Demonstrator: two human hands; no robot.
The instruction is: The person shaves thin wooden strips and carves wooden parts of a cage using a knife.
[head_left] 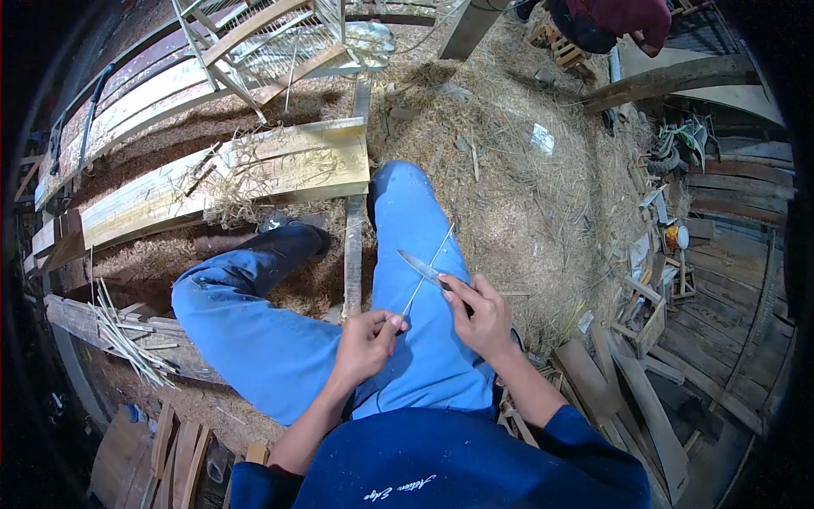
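My left hand (pixel 366 341) pinches the near end of a thin pale strip (pixel 428 270), likely split bamboo, that slants up and away over my right thigh. In my right hand (pixel 481 318) is a knife (pixel 417 264), its handle hidden by my fingers. The blade points up and to the left, crossing the strip partway along. Both hands are close together above the blue trousers (pixel 407 212). A bundle of similar pale strips (pixel 136 339) lies on a plank to my left.
A wooden bench (pixel 288 165) with shavings on it stands ahead left, a slatted wooden frame (pixel 271 42) beyond. Straw and shavings cover the floor (pixel 509 204). Loose boards (pixel 640 407) lean at right; a small bucket (pixel 677 237) sits nearby. Another person (pixel 606 21) is at the far right.
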